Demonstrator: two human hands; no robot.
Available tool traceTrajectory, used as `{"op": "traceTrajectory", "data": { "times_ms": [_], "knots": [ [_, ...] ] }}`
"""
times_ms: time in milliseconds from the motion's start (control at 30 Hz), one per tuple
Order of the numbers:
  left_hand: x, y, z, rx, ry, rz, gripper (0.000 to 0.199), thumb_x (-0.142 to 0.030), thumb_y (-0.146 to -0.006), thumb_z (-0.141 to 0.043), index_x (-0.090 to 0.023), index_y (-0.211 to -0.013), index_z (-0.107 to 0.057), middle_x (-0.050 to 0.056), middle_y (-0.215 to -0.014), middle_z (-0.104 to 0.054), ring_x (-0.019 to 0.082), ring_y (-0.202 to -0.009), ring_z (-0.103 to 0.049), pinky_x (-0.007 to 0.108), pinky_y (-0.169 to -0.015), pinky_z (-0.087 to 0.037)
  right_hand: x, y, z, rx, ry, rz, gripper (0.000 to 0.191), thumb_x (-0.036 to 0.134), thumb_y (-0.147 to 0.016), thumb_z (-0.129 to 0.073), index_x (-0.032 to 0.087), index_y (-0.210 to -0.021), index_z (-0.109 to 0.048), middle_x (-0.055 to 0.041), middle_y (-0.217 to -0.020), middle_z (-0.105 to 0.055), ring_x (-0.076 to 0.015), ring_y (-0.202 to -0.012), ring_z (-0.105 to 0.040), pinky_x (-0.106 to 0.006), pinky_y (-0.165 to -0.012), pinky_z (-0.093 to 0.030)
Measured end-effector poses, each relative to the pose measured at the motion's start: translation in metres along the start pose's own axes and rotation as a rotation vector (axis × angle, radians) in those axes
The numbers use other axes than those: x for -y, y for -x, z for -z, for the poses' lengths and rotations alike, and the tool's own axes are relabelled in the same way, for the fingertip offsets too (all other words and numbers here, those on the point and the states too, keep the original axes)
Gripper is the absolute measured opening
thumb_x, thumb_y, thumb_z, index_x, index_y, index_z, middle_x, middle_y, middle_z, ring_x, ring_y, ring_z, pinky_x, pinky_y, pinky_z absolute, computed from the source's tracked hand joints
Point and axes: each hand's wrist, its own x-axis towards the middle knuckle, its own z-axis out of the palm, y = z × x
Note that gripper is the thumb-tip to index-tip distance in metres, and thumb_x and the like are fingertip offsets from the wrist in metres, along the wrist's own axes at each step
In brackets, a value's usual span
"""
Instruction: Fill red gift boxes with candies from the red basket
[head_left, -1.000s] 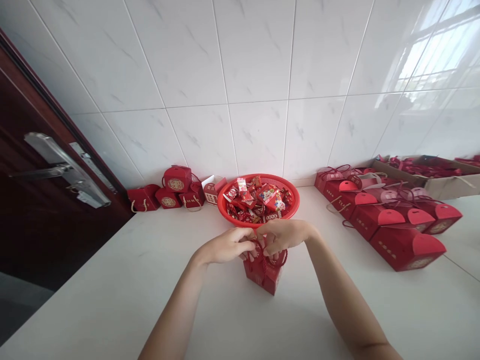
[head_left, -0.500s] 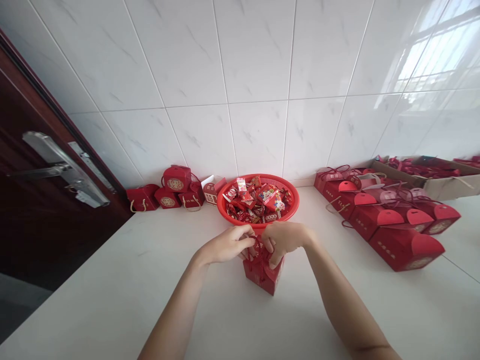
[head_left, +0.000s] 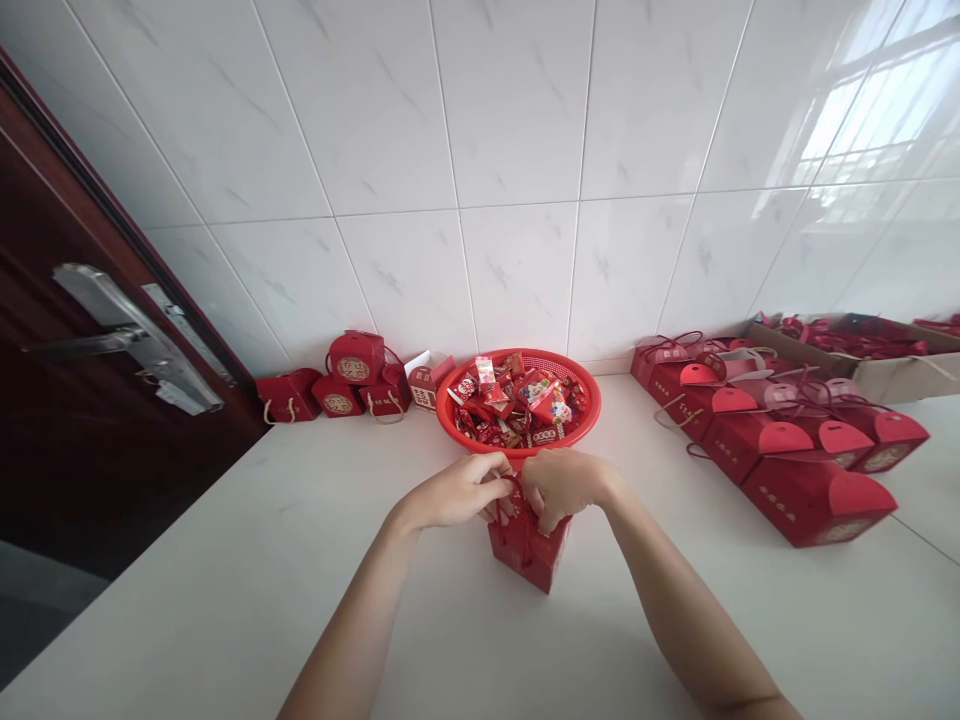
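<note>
A small red gift box (head_left: pixel 529 560) with a cord handle stands upright on the white table, in front of the candy basket. My left hand (head_left: pixel 465 490) grips the upper left of this box, fingers bent by the cord. From the right, my right hand (head_left: pixel 566 483) is closed on the box's top flap, thumb pointing down its front. The fingers partly hide the top of the box. Just behind my hands sits a red plastic basket (head_left: pixel 592 415) filled with wrapped candies (head_left: pixel 517 400).
Several red gift boxes (head_left: pixel 360 360) stand by the wall at left, near a dark door (head_left: pixel 90 450). More boxes (head_left: pixel 817 500) are lined up at right, before a cardboard carton (head_left: pixel 904 375) of red items. A tiled wall (head_left: pixel 517 260) backs the white table (head_left: pixel 247 570).
My right hand's fingers have shifted slightly upward and tucked in at the box's top. The whole view has moved a little; the box stays in place.
</note>
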Motion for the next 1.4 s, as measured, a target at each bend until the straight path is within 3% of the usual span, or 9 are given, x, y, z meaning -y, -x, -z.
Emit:
{"op": "traceTrajectory", "data": {
  "times_ms": [200, 300, 400, 467, 633, 767, 933, 1100, 1400],
  "knots": [
    [0.001, 0.0, 0.0, -0.004, 0.023, -0.011, 0.018, -0.032, -0.086, -0.056, -0.017, -0.097, -0.058, 0.006, -0.091, -0.072, 0.023, -0.087, -0.071, 0.035, -0.076, -0.056, -0.003, 0.002, 0.005, -0.117, -0.077, 0.028, 0.004, 0.017, -0.065, -0.069, 0.017, -0.066, -0.065, -0.0016, -0.068, -0.068, -0.0185, -0.069, -0.064, -0.024, -0.052, -0.036],
    [0.0, 0.001, 0.0, -0.001, 0.038, -0.025, 0.019, -0.031, -0.086, -0.056, -0.017, -0.099, -0.059, 0.005, -0.088, -0.072, 0.023, -0.086, -0.071, 0.034, -0.076, -0.056, -0.01, 0.003, 0.007, -0.172, -0.426, 0.04, 0.008, 0.017, -0.07, -0.063, 0.018, -0.065, -0.056, 0.0009, -0.061, -0.064, -0.0154, -0.06, -0.062, -0.022, -0.05, -0.039],
    [-0.001, 0.001, 0.0, -0.022, 0.046, -0.043, 0.018, -0.031, -0.087, -0.057, -0.018, -0.099, -0.059, 0.004, -0.088, -0.072, 0.023, -0.083, -0.071, 0.034, -0.074, -0.057, -0.016, 0.001, 0.006, -0.145, -0.856, 0.125, 0.011, 0.018, -0.075, -0.058, 0.019, -0.068, -0.05, 0.0039, -0.055, -0.06, -0.0135, -0.053, -0.062, -0.021, -0.049, -0.044],
    [-0.001, 0.001, -0.001, -0.038, 0.05, -0.063, 0.018, -0.032, -0.087, -0.057, -0.018, -0.097, -0.059, 0.004, -0.087, -0.072, 0.022, -0.082, -0.071, 0.033, -0.072, -0.057, -0.018, -0.001, 0.005, -0.155, -0.989, 0.183, 0.011, 0.02, -0.077, -0.059, 0.02, -0.071, -0.05, 0.0047, -0.053, -0.06, -0.0125, -0.049, -0.06, -0.021, -0.048, -0.044],
    [0.001, 0.0, -0.001, -0.099, 0.036, -0.161, 0.024, -0.039, -0.088, -0.059, -0.017, -0.097, -0.063, 0.004, -0.09, -0.072, 0.021, -0.081, -0.069, 0.031, -0.072, -0.055, -0.018, 0.0, 0.004, -0.2, -0.98, 0.221, 0.024, 0.026, -0.072, -0.075, 0.02, -0.081, -0.054, 0.0041, -0.061, -0.065, -0.0115, -0.051, -0.059, -0.021, -0.048, -0.045],
    [0.0, -0.001, -0.001, -0.183, -0.036, -0.257, 0.026, -0.04, -0.087, -0.061, -0.015, -0.089, -0.067, 0.005, -0.087, -0.073, 0.021, -0.082, -0.067, 0.032, -0.073, -0.053, -0.017, 0.003, 0.003, -0.289, -0.93, 0.221, 0.031, 0.021, -0.063, -0.08, 0.02, -0.081, -0.055, 0.0041, -0.067, -0.064, -0.0123, -0.06, -0.06, -0.021, -0.051, -0.045],
    [-0.003, -0.002, -0.002, -0.266, -0.031, -0.315, 0.031, -0.045, -0.087, -0.063, -0.015, -0.083, -0.069, 0.005, -0.083, -0.072, 0.021, -0.078, -0.065, 0.031, -0.071, -0.051, -0.008, 0.009, 0.004, -0.399, -0.904, 0.209, 0.026, 0.016, -0.063, -0.075, 0.02, -0.076, -0.053, 0.0056, -0.064, -0.058, -0.0106, -0.058, -0.053, -0.021, -0.051, -0.04],
    [-0.007, 0.002, -0.001, -0.33, -0.023, -0.322, 0.036, -0.051, -0.088, -0.062, -0.017, -0.095, -0.069, 0.006, -0.095, -0.072, 0.02, -0.084, -0.066, 0.031, -0.075, -0.052, -0.002, 0.019, 0.007, -0.548, -0.896, 0.224, 0.019, 0.017, -0.069, -0.067, 0.02, -0.076, -0.051, 0.0064, -0.061, -0.054, -0.0096, -0.056, -0.048, -0.022, -0.05, -0.035],
    [-0.005, -0.002, -0.017, -0.292, -0.185, -0.299, 0.043, -0.053, -0.08, -0.072, -0.022, -0.109, -0.066, 0.006, -0.109, -0.07, 0.024, -0.097, -0.065, 0.037, -0.086, -0.052, 0.002, 0.035, 0.01, -0.686, -0.915, 0.238, 0.013, 0.013, -0.07, -0.061, 0.02, -0.072, -0.05, 0.005, -0.065, -0.055, -0.0095, -0.057, -0.05, -0.022, -0.05, -0.037]
  ]
}}
